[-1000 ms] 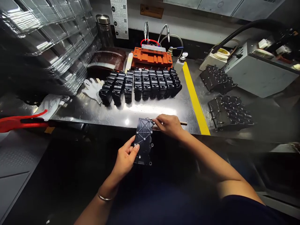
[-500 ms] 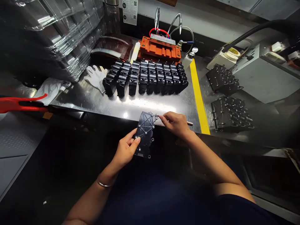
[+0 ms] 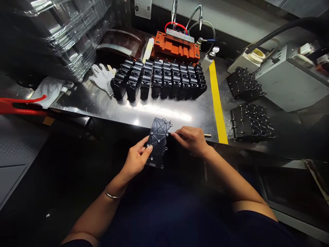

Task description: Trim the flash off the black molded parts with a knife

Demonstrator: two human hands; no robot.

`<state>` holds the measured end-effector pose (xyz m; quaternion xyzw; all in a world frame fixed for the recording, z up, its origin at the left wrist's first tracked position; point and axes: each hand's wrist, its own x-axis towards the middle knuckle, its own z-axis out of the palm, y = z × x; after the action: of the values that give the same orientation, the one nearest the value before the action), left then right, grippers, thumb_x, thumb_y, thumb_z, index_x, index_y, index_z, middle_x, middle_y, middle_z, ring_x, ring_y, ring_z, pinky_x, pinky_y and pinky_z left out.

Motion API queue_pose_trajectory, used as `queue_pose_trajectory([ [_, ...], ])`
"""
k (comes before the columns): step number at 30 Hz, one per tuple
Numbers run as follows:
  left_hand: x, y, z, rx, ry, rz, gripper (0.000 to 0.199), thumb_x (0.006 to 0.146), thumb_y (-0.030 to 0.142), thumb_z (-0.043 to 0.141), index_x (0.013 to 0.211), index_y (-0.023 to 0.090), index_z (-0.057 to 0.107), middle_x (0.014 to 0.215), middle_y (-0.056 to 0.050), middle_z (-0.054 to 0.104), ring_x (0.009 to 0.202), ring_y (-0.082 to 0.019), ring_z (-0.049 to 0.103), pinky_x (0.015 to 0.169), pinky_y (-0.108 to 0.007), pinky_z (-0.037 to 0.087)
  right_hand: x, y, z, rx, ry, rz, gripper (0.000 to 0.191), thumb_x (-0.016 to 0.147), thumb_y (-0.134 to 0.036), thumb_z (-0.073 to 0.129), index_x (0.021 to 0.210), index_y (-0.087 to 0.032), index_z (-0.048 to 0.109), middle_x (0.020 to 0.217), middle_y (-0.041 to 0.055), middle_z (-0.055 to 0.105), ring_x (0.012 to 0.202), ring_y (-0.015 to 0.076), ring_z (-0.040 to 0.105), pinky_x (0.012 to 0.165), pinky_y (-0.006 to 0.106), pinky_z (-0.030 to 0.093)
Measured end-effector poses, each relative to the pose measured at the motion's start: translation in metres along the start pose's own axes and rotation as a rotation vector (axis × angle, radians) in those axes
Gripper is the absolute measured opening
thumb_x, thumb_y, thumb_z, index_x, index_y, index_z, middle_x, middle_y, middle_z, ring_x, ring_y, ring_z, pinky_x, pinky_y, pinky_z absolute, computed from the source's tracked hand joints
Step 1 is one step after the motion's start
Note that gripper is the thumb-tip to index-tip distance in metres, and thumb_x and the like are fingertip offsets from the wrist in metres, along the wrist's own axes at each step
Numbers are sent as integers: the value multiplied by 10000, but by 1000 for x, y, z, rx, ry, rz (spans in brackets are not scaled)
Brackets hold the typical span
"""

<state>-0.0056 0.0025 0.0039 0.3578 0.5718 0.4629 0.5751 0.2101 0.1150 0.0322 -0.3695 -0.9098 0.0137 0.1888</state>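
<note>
My left hand (image 3: 138,156) grips a flat black plastic part (image 3: 158,137) by its lower left side, thumb on top. Crossed ribs and several small metal-looking studs or inserts show on its face. Closed in a pinch, my right hand (image 3: 191,139) holds a slim tool with a pale handle (image 3: 207,136), whose rear end sticks out behind the hand. The tool's dark, thin tip meets or nearly meets the part's right edge; its exact shape is too small to make out. Both hands are at the front edge of the metal bench (image 3: 115,115).
Behind the hands stands a row of black plastic parts (image 3: 159,80). Farther back is an orange fixture (image 3: 177,48) with metal nozzles. White gloves (image 3: 101,77) lie left, near wrapped stacked trays (image 3: 69,37). Right of a yellow stripe (image 3: 218,99) sit more black parts (image 3: 253,121) and a grey box (image 3: 293,79).
The tool tip in my right hand has moved down along the part's right edge, from near its top corner. The view has shifted slightly; my left hand keeps its grip.
</note>
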Motion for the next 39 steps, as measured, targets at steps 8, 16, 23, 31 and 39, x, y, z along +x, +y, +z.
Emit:
queue_pose_trajectory([
  [8,2,0,0,18,12,13,697,798,419,665,1364,25,567,467,83,428,422,-59,327,424,-191,284,-3,-5,2,-10,-16,55,408,977,-420,512,714,-185,719,644,19,715,571,102,609,518,241,300],
  [16,2,0,0,-24,6,-1,717,775,416,691,1367,31,565,477,68,496,418,-64,377,430,-195,308,-3,-4,4,5,-5,66,397,968,-416,528,714,-179,720,643,32,721,573,112,624,525,244,309],
  [23,2,3,1,-44,18,9,673,764,397,709,1328,46,606,448,89,442,394,-52,330,407,-187,262,-7,-4,4,71,-59,157,407,970,-448,502,752,-191,731,680,44,736,604,130,638,543,255,336],
  [31,2,0,0,-10,22,13,678,770,409,702,1335,47,602,457,80,448,410,-59,344,422,-191,294,-9,-1,4,158,-72,194,388,960,-451,516,783,-194,746,730,56,758,639,143,670,568,244,401],
  [39,1,-2,-1,3,18,31,639,795,394,688,1334,61,608,463,85,419,411,-51,307,415,-184,254,-8,-2,5,220,-63,195,378,948,-447,537,759,-190,741,704,49,748,616,132,662,575,235,418],
])
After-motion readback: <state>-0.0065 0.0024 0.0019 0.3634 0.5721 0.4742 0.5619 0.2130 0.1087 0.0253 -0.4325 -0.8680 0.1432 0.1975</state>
